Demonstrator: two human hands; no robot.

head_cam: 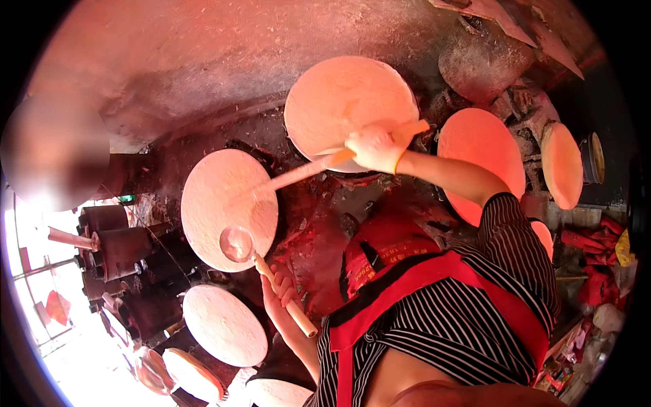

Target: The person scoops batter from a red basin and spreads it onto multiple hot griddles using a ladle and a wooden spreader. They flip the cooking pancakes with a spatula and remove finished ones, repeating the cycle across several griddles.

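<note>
My left hand (282, 292) is closed around the wooden handle of a round metal ladle (237, 244), whose bowl is over the lower part of a pale round disc (208, 198), perhaps batter or dough. My right hand (375, 147), in a pale glove, grips a long wooden tool (300, 173) in front of the lower edge of a larger pale disc (346, 96). The tool's blurred far end reaches left across the disc near the ladle. Whether it touches the surface I cannot tell.
More pale discs lie to the right (480, 157), at the far right (562, 165) and at lower left (225, 325). Dark cylinders (122, 252) are stacked at the left. A metal bucket (594, 157) stands at the right, above red cloth (595, 241).
</note>
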